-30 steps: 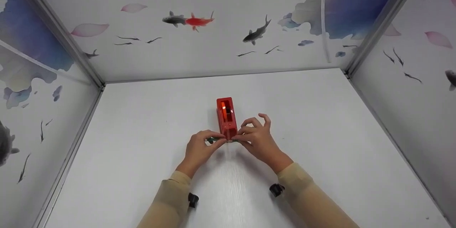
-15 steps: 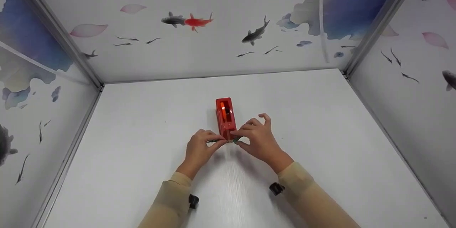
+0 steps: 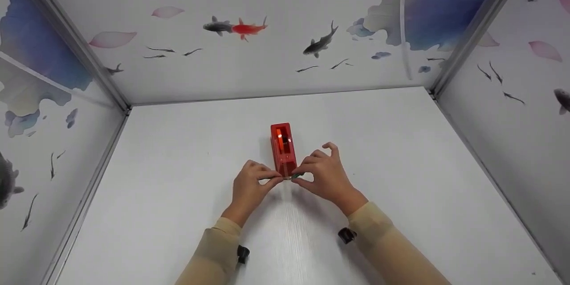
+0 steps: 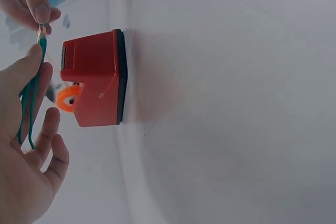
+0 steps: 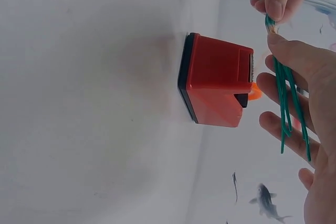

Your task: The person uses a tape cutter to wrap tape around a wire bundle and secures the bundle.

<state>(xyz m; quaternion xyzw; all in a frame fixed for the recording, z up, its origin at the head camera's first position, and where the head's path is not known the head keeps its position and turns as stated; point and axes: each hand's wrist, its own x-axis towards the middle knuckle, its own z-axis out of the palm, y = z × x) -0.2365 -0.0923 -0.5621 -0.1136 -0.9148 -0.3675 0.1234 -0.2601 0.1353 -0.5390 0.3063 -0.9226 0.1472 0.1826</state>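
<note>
A bundle of thin green wires (image 5: 283,87) runs between the two hands, just in front of a red tape dispenser (image 3: 283,142). My left hand (image 3: 249,189) pinches the bundle between thumb and index finger, with green lengths lying along its palm in the left wrist view. My right hand (image 3: 328,182) pinches it from the other side, its other fingers spread; several loose ends hang over these fingers in the right wrist view. Between the fingertips is a short pale, coppery stretch (image 4: 42,31). Whether tape covers it is too small to tell.
The dispenser holds an orange tape core (image 4: 68,98) and has a toothed cutting edge (image 5: 252,67) facing the person. White table surface (image 3: 178,151) surrounds the hands. Printed panels (image 3: 285,62) with fish and petals wall in the back and both sides.
The right index finger lifted a little half a second ago and has come back down towards the thumb. The left hand keeps its pinch almost in place. The dispenser has not moved.
</note>
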